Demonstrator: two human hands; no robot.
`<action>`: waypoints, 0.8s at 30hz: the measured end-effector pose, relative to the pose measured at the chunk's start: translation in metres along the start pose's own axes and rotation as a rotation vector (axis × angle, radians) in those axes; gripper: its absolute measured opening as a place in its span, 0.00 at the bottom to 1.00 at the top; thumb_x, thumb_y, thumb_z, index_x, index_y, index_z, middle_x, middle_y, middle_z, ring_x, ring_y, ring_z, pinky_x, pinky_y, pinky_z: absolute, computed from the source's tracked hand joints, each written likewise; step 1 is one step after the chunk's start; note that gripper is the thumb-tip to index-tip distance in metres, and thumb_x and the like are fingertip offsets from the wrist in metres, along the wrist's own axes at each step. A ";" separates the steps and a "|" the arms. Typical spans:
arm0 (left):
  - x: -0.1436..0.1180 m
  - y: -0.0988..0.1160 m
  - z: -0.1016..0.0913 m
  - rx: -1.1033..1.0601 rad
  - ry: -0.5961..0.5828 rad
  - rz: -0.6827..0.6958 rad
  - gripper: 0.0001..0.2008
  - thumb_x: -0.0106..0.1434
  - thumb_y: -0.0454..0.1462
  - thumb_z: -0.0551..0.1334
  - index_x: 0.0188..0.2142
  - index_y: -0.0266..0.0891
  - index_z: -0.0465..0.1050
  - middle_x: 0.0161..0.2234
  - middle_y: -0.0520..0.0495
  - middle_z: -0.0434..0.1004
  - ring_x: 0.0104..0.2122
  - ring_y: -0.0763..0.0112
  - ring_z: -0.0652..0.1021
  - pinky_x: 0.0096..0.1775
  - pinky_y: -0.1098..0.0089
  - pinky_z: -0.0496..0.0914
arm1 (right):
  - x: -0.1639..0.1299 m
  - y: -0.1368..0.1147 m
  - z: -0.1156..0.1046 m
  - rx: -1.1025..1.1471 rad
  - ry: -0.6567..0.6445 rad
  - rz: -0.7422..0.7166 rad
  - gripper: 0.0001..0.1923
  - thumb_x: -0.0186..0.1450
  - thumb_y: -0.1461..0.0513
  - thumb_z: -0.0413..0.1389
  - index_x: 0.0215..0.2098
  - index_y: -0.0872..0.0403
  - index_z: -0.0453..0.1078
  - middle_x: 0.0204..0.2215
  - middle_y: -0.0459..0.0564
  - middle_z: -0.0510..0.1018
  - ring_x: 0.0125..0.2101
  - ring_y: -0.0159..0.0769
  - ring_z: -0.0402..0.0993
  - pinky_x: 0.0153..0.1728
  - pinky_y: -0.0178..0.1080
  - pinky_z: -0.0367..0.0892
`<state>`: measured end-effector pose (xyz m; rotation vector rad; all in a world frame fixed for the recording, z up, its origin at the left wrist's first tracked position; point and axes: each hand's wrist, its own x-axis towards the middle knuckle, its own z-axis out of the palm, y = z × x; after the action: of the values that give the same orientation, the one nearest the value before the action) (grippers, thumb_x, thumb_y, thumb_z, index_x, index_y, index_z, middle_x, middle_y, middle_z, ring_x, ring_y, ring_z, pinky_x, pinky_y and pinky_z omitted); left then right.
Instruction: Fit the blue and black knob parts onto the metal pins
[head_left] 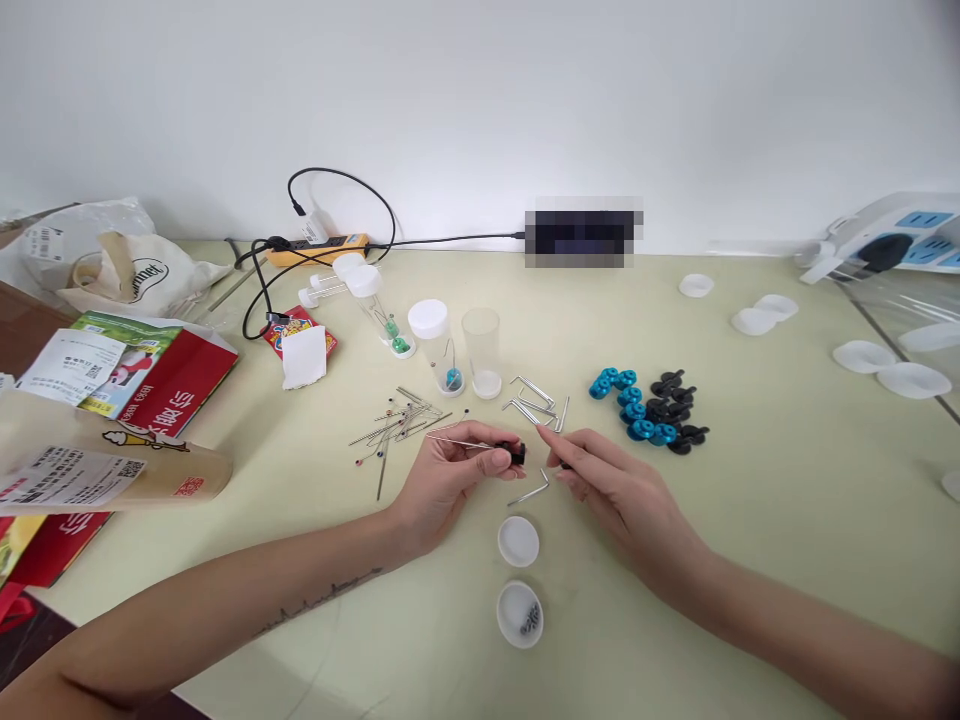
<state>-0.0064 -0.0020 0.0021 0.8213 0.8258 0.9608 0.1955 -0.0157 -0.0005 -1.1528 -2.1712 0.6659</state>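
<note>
Pale green bench [787, 480], cluttered. Behind the hands: loose pile of steel pins [397, 420], heap of hex keys [536, 400], two upright clear tubes [450, 350], one capped, one open. Further right, blue couplers [626, 405] touching black couplers [675, 410]. Nearer the body, white cap [518, 541] and a small white cup [520, 613] holding dark bits.

Left hand [450, 478] closed in a pinch on a small black part [517, 453] with a thin steel rod [457, 441], just above the bench; rod's long axis near level, free end pointing left. Right hand [607, 480] curled, fingertips pinched on something thin and hard to make out, close beside the black part. One hex key [531, 492] flat between the hands.
</note>
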 end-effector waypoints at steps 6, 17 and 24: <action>0.005 -0.005 0.009 -0.028 -0.020 -0.019 0.07 0.55 0.33 0.65 0.36 0.36 0.75 0.34 0.48 0.78 0.31 0.75 0.78 0.41 0.71 0.72 | -0.005 0.000 0.001 -0.073 -0.037 -0.041 0.32 0.67 0.68 0.39 0.67 0.48 0.37 0.39 0.52 0.67 0.33 0.31 0.67 0.35 0.35 0.68; 0.009 -0.002 0.000 -0.158 -0.238 -0.127 0.07 0.55 0.30 0.64 0.35 0.35 0.76 0.33 0.48 0.78 0.32 0.75 0.78 0.39 0.72 0.74 | -0.003 0.001 -0.008 0.106 0.092 -0.055 0.16 0.67 0.66 0.46 0.49 0.45 0.67 0.39 0.49 0.74 0.33 0.32 0.72 0.30 0.34 0.70; 0.011 -0.004 -0.003 -0.162 -0.219 -0.125 0.06 0.56 0.30 0.63 0.36 0.35 0.74 0.36 0.47 0.78 0.35 0.72 0.79 0.42 0.71 0.74 | -0.002 0.001 -0.007 0.154 0.025 -0.042 0.25 0.68 0.67 0.42 0.59 0.41 0.58 0.40 0.49 0.71 0.35 0.33 0.69 0.31 0.35 0.70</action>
<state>-0.0042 0.0072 -0.0052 0.7112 0.5950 0.8002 0.2022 -0.0160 0.0033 -1.0279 -2.0778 0.7809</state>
